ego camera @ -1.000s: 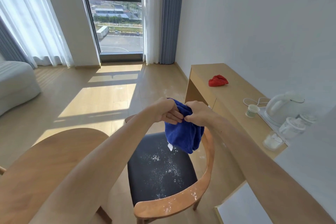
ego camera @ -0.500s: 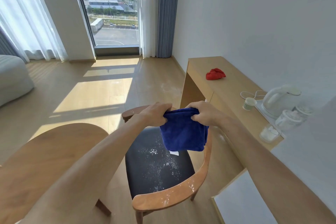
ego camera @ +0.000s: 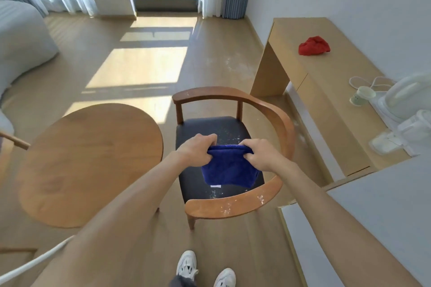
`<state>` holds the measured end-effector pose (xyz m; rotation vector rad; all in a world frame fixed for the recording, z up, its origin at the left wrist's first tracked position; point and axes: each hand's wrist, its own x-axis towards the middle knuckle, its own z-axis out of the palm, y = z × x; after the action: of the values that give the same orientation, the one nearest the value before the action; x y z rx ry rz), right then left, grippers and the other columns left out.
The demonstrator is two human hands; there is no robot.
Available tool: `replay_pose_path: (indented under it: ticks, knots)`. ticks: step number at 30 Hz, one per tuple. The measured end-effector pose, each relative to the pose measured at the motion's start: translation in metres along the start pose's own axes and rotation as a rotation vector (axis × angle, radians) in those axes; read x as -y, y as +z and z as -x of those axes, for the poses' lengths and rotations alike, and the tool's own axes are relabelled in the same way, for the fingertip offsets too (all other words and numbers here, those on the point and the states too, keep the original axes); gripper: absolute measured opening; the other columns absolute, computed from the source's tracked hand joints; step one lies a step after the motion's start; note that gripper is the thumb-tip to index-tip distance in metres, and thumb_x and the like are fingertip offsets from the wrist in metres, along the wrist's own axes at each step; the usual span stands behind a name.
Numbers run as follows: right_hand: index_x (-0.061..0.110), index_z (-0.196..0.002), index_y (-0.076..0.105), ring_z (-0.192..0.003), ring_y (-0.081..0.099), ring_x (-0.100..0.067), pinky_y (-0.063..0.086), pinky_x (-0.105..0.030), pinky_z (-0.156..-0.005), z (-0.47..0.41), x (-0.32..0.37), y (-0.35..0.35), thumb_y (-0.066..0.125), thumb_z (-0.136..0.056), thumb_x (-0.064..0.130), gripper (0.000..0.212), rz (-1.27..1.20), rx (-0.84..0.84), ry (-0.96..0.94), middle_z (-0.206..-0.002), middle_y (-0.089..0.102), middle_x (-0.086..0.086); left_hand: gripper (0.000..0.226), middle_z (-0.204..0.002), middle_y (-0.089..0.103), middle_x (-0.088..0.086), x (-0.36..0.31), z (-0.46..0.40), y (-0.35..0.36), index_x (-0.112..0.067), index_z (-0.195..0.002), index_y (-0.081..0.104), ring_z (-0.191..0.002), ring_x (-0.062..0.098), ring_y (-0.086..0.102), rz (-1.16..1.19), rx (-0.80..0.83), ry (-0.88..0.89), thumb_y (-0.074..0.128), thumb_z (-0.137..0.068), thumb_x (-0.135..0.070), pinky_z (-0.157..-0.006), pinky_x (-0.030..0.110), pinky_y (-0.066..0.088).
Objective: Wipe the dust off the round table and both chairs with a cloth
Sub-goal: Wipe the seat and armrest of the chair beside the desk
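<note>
A folded blue cloth [ego camera: 229, 170] hangs over the black seat of a wooden armchair [ego camera: 277, 121]. My left hand [ego camera: 197, 150] grips its top left edge and my right hand [ego camera: 260, 156] grips its top right edge. White dust speckles the seat and the near armrest [ego camera: 233, 205]. The round wooden table [ego camera: 86, 161] stands to the left of the chair. Part of a second chair [ego camera: 14, 140] shows at the far left edge.
A long wooden desk [ego camera: 326, 91] runs along the right wall with a red cloth [ego camera: 313, 46], a paper cup [ego camera: 361, 95], a white kettle [ego camera: 410, 93] and a lidded container [ego camera: 417, 130]. A white surface [ego camera: 377, 223] is near right. A grey sofa [ego camera: 21, 39] sits far left.
My hands have lowered the cloth toward the chair seat and spread it between them. The view has tilted down, so my shoes and the whole chair show.
</note>
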<state>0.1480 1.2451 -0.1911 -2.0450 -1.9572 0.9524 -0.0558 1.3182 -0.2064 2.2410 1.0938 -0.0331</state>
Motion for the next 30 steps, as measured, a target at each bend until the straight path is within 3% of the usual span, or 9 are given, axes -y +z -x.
replay_pose_path:
  ticks: [6, 12, 15, 17, 20, 22, 24, 26, 30]
  knots:
    - [0.022, -0.114, 0.062, -0.089, 0.058, -0.015, 0.043, -0.021, -0.069, -0.028, 0.002, 0.076, 0.045, -0.096, 0.007, 0.029, -0.041, -0.005, -0.017, -0.107, 0.068, -0.001, 0.028, -0.075, 0.046, -0.006, 0.049, 0.015, 0.039, -0.022, -0.081, 0.032, -0.064, 0.011, 0.044, -0.064, -0.032, -0.136, 0.054, -0.081, -0.005, -0.052, 0.021, 0.031]
    - [0.01, -0.12, 0.062, -0.108, 0.058, -0.026, 0.044, -0.034, -0.092, -0.024, -0.009, 0.156, 0.05, -0.087, -0.003, 0.037, 0.093, -0.072, -0.15, -0.12, 0.064, -0.004, 0.034, -0.1, 0.052, 0.006, 0.081, 0.051, 0.103, -0.011, -0.106, 0.048, -0.093, 0.026, 0.051, -0.305, -0.14, -0.187, 0.06, -0.074, -0.007, -0.07, 0.03, 0.039]
    - [0.004, -0.101, 0.07, -0.092, 0.068, -0.028, 0.055, -0.033, -0.08, 0.007, -0.023, 0.203, 0.068, -0.068, -0.012, 0.037, 0.146, -0.145, -0.342, -0.101, 0.07, -0.007, 0.045, -0.073, 0.058, 0.008, 0.082, 0.084, 0.153, -0.01, -0.077, 0.063, -0.062, 0.025, 0.056, -0.413, -0.068, -0.144, 0.079, -0.035, -0.004, -0.049, 0.027, 0.046]
    - [0.005, -0.091, 0.073, -0.088, 0.07, -0.026, 0.058, -0.033, -0.077, 0.029, -0.032, 0.23, 0.078, -0.052, -0.014, 0.044, 0.211, -0.182, -0.411, -0.097, 0.072, -0.007, 0.042, -0.067, 0.057, 0.007, 0.085, 0.101, 0.187, -0.013, -0.066, 0.062, -0.056, 0.024, 0.055, -0.472, -0.032, -0.13, 0.077, -0.029, -0.002, -0.046, 0.026, 0.045]
    - [0.005, -0.09, 0.074, -0.096, 0.069, -0.028, 0.056, -0.038, -0.085, 0.047, -0.044, 0.26, 0.074, -0.058, -0.014, 0.037, 0.265, -0.217, -0.433, -0.103, 0.071, -0.01, 0.038, -0.07, 0.058, 0.008, 0.089, 0.114, 0.219, -0.014, -0.064, 0.059, -0.06, 0.024, 0.055, -0.492, 0.044, -0.12, 0.077, -0.031, -0.007, -0.05, 0.028, 0.046]
    - [0.005, -0.09, 0.074, -0.102, 0.067, -0.03, 0.055, -0.04, -0.087, 0.053, -0.05, 0.272, 0.053, -0.07, -0.01, 0.032, 0.314, -0.227, -0.425, -0.108, 0.069, -0.013, 0.035, -0.073, 0.057, 0.007, 0.092, 0.118, 0.23, -0.015, -0.063, 0.058, -0.063, 0.024, 0.054, -0.482, 0.081, -0.088, 0.08, -0.038, -0.025, -0.052, 0.031, 0.045]
    - [0.007, -0.089, 0.073, -0.108, 0.063, -0.032, 0.052, -0.042, -0.092, 0.055, -0.051, 0.278, 0.044, -0.069, -0.001, 0.036, 0.326, -0.204, -0.417, -0.115, 0.066, -0.014, 0.036, -0.074, 0.056, 0.007, 0.096, 0.119, 0.234, -0.014, -0.065, 0.057, -0.064, 0.025, 0.052, -0.426, 0.033, -0.074, 0.077, -0.053, -0.042, -0.054, 0.034, 0.045]
    - [0.007, -0.09, 0.072, -0.11, 0.061, -0.032, 0.05, -0.042, -0.096, 0.056, -0.051, 0.279, 0.046, -0.065, 0.004, 0.036, 0.298, -0.177, -0.395, -0.118, 0.064, -0.014, 0.038, -0.077, 0.056, 0.008, 0.1, 0.111, 0.231, -0.012, -0.073, 0.058, -0.067, 0.027, 0.053, -0.411, -0.043, -0.089, 0.078, -0.058, -0.041, -0.056, 0.036, 0.047]
    - [0.005, -0.09, 0.072, -0.106, 0.063, -0.03, 0.052, -0.04, -0.091, 0.048, -0.047, 0.274, 0.053, -0.066, -0.001, 0.031, 0.211, -0.187, -0.338, -0.112, 0.066, -0.011, 0.078, -0.109, 0.063, 0.02, 0.104, 0.08, 0.217, -0.007, -0.104, 0.067, -0.102, 0.038, 0.062, -0.45, -0.034, -0.102, 0.087, -0.041, -0.046, -0.084, 0.049, 0.053]
